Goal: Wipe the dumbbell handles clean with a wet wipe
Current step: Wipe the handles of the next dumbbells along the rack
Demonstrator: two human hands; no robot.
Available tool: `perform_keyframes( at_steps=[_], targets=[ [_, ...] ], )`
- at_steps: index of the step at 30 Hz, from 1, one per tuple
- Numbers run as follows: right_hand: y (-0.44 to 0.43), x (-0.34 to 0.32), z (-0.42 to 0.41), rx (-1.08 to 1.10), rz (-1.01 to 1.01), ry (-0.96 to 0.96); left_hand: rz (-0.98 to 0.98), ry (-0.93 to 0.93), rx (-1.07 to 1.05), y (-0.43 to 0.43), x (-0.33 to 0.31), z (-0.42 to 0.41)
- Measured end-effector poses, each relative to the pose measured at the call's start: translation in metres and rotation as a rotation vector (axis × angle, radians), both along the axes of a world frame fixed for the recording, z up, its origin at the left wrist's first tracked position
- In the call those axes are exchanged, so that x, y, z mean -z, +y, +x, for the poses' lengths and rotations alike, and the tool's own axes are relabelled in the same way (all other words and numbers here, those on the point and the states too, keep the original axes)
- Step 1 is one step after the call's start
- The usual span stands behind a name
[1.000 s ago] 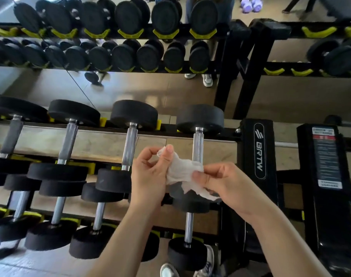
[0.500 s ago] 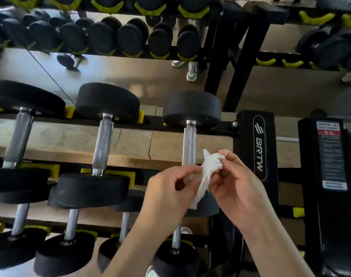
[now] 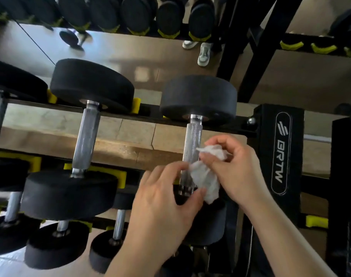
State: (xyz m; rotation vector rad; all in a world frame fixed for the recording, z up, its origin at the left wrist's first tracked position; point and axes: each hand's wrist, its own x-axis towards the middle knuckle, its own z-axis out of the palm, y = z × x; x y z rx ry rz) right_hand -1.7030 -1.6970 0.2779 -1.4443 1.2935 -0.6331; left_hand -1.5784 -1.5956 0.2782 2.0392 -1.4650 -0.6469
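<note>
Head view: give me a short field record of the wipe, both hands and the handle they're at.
wipe: white, crumpled, held between both hands, over the handle's lower part
right hand: fingers curled round the wipe's upper part
left hand: thumb and forefinger pinch the wipe's lower part
handle: knurled metal, upper part bare
dumbbell: rightmost on its row, beside the black rack post
wipe-to-handle contact: cannot tell
neighbour handle: to the left, no hand on it
</note>
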Motion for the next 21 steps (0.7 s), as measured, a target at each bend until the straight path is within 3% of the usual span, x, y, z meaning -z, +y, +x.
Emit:
perform_keyframes(
  at_steps=[3,7,13,17,21],
  targets=[
    [-0.01,0.014,0.011,0.016,-0.212,0.064,0.047,0.074,-0.033,-0.004,0.002,0.009],
    [-0.005,0.025,0.01,-0.01,-0.292,0.079,-0.034,0.09,0.002,-0.027,0.006,0.021],
    [-0.019,0.035,0.024,0.166,-0.644,0.077,-0.079,0.127,0.01,-0.054,0.013,0.021],
    [-0.006,0.046,0.018,0.059,-0.715,0.144,-0.065,0.205,-0.008,-0.056,0.015,0.024],
    [-0.015,0.046,0.015,0.003,-0.731,0.084,-0.045,0.27,-0.03,-0.059,0.015,0.026]
  ],
)
